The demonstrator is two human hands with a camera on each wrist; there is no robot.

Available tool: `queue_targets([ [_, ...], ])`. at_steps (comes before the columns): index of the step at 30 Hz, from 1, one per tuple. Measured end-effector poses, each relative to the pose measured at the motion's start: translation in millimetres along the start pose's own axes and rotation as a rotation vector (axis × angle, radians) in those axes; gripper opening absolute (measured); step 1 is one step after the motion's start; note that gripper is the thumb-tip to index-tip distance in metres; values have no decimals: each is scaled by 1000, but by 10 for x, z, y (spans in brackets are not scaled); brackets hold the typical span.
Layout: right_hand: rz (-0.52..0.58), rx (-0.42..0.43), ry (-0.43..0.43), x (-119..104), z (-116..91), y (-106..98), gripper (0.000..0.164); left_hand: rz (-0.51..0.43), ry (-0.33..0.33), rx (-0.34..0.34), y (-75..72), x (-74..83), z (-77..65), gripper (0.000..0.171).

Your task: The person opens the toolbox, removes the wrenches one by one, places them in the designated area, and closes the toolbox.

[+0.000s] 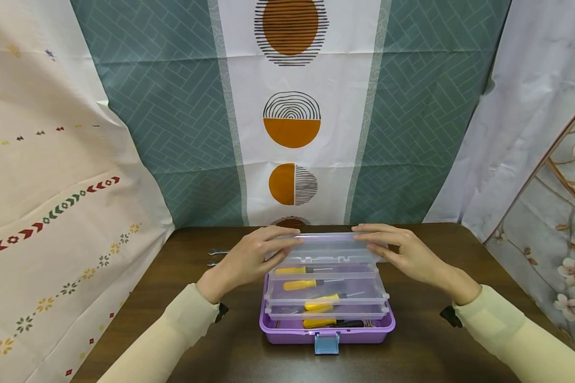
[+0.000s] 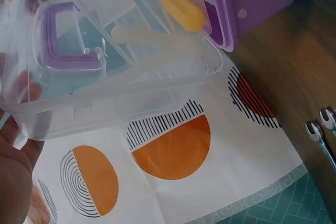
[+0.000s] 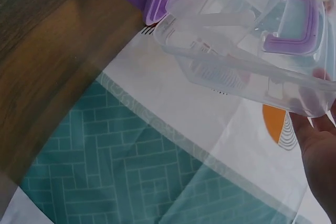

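A clear plastic toolbox lid [image 1: 323,246] with a purple handle [image 2: 50,40] is tilted up at the back of the purple toolbox [image 1: 292,336]. My left hand [image 1: 259,252] grips the lid's left corner, and its fingertips show through the clear plastic. At the opposite corner my right hand [image 1: 404,254] holds the lid between thumb and fingers. Stepped clear trays [image 1: 364,290] stand between lid and base. Several yellow-handled screwdrivers [image 1: 299,285] lie in the trays, and another yellow handle [image 1: 319,323] lies in the base beside a black handle [image 1: 350,323].
Metal wrenches [image 1: 218,251] lie on the dark wooden table [image 1: 230,340], left of the toolbox and partly behind my left hand. A light blue latch [image 1: 327,343] hangs at the box's front. Patterned cloth [image 1: 292,159] hangs behind the table's far edge.
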State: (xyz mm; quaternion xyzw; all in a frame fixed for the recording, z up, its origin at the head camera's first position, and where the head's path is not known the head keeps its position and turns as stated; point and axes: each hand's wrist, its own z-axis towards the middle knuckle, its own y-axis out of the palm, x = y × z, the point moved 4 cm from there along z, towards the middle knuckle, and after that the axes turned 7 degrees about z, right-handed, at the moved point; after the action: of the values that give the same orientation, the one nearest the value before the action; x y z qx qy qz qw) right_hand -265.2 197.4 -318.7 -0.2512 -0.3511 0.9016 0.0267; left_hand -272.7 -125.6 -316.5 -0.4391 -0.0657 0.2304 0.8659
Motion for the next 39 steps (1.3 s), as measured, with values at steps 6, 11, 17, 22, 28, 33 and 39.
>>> queue_targets([
  [6, 61, -12, 17, -6, -41, 24, 52, 20, 55, -2, -19, 36, -12, 41],
  [11, 72, 4, -40, -58, -103, 78, 56, 31, 95, -13, -17, 77, -62, 39],
  [17, 41, 40, -167, -129, -208, 167, 47, -4, 146, -12, -2, 159, -136, 35],
  [22, 16, 68, -242, -147, -273, 230, 29, 1, 185, 15, 17, 216, -197, 32],
  [28, -31, 105, -328, -189, -360, 303, 29, 80, 260, 79, 94, 307, -300, 30],
  [33, -85, 140, -408, -278, -422, 384, 26, 150, 317, 143, 158, 402, -395, 33],
  [39, -93, 170, -452, -395, -468, 472, 24, 182, 391, 224, 226, 479, -487, 34],
])
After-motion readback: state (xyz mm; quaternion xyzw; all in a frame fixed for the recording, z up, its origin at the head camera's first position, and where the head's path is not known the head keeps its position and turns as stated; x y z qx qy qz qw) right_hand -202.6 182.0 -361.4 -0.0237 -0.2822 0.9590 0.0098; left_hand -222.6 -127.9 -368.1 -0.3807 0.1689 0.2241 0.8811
